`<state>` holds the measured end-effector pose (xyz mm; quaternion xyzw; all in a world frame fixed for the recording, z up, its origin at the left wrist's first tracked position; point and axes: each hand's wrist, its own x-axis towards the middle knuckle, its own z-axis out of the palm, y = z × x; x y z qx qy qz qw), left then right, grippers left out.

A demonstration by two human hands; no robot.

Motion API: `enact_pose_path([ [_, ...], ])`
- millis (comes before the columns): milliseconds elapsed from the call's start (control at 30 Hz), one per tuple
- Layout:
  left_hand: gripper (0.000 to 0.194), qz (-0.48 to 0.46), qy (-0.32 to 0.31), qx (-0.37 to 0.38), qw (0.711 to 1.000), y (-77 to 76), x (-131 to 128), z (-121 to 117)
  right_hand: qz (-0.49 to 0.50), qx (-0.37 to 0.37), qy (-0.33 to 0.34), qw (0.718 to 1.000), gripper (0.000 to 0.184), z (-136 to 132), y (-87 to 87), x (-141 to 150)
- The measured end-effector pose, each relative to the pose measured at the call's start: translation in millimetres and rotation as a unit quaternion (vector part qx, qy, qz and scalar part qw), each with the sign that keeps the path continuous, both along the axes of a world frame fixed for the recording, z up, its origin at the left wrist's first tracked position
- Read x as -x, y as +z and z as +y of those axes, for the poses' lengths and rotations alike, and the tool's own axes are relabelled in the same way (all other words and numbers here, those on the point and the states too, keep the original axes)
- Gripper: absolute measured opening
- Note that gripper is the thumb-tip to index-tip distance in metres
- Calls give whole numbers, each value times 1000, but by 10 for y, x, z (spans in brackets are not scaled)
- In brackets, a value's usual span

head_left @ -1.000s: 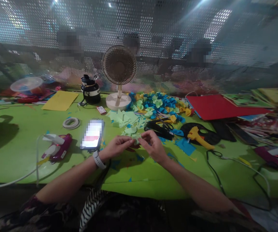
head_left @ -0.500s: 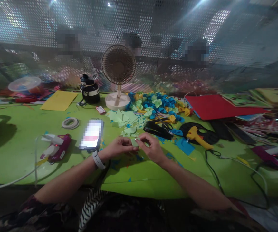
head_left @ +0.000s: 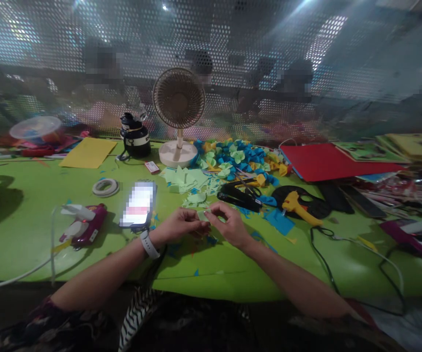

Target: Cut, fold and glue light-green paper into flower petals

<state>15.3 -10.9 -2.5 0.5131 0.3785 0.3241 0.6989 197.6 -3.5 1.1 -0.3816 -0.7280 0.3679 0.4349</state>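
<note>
Both my hands meet just above the green table (head_left: 20,230). My left hand (head_left: 179,224) and my right hand (head_left: 229,225) pinch a small light-green paper piece (head_left: 203,215) between their fingertips, fingers closed on it. A white watch sits on my left wrist. Just beyond the hands lies a heap of cut light-green paper pieces (head_left: 187,180). A lit phone (head_left: 139,204) lies to the left of my left hand.
A desk fan (head_left: 179,115) stands at the back, with a pile of blue, green and yellow paper flowers (head_left: 238,156) beside it. Black stapler (head_left: 238,197), yellow glue gun (head_left: 299,205), tape roll (head_left: 105,187), red sheet (head_left: 328,161), yellow sheet (head_left: 88,152), cables at right. People sit behind the mesh screen.
My hands have drawn slightly closer together and a little lower, still working the same small green paper piece. Nothing else on the table moved.
</note>
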Motion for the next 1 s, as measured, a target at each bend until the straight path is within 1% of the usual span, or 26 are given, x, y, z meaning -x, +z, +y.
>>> enact_pose_path([
  [100,36,2,5,-2,1000,17,1,3,-8,24,4,1000,23,9,42,-16],
  [167,36,0,8,7,1000,35,2,4,-22,35,3,999,28,14,81,-32],
  [267,36,-6,5,25,1000,56,5,2,-57,24,6,998,36,13,133,-50],
  [333,36,-11,1,36,999,59,7,1,-87,5,14,996,37,12,145,-54],
  [433,36,-21,-2,49,999,50,12,-1,-119,-18,33,992,35,20,121,-50],
  [567,35,-35,-4,55,998,48,13,-3,-129,-38,40,990,33,39,71,-43],
  [767,33,-37,-4,47,998,66,18,5,-127,-41,43,990,32,45,39,-46],
  [1000,31,-19,-6,25,999,43,37,18,-133,-46,33,990,35,53,24,-58],
])
